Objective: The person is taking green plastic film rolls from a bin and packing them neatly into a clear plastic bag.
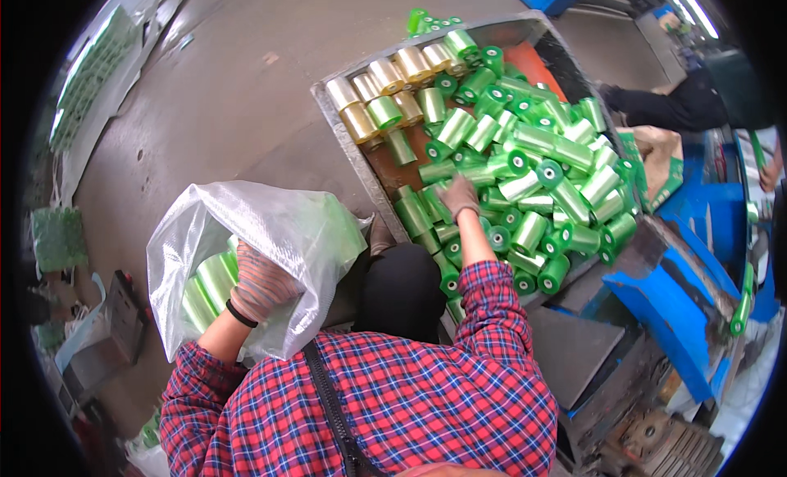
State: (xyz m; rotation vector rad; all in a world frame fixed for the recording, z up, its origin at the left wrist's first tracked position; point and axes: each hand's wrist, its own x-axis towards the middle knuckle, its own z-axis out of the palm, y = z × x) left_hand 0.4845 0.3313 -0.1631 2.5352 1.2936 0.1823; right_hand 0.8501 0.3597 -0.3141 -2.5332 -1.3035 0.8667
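My left hand (261, 283), in a striped work glove, grips the rim of a white woven sack (270, 223) and holds it open. Several green film rolls (209, 284) lie inside the sack. My right hand (458, 196), also gloved, reaches into a metal bin (344, 136) heaped with green rolls (541, 173) and rests on the pile. Whether its fingers close on a roll I cannot make out. Gold rolls (385, 75) line the bin's far left corner.
Bare concrete floor (229, 91) stretches beyond the sack. Blue machine parts (680, 305) stand at the right, with another person's dark sleeve (672, 104) past the bin. More green rolls in bags sit at the far left (57, 239).
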